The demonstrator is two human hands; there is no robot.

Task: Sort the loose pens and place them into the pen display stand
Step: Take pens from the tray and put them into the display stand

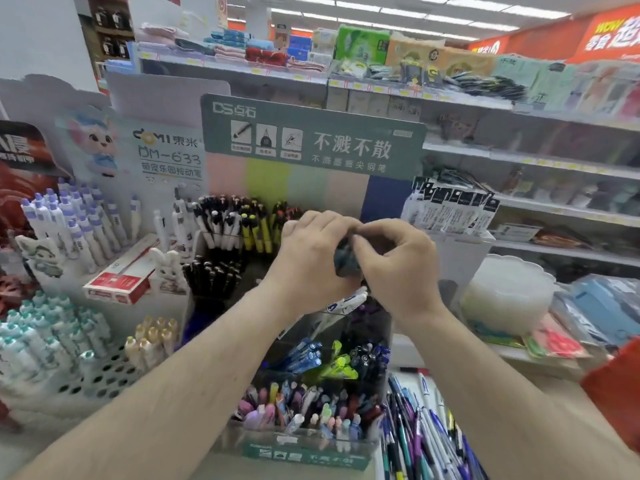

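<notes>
Hands meet above the pen display stand [311, 445]: the left hand [311, 251] and the right hand [398, 268] both curl their fingers around 1 dark bundle [346, 261], too blurred to identify. Pens fill the stand's compartments below. Loose pens [422, 434] lie on the desk [540, 386] just right of the stand.
</notes>
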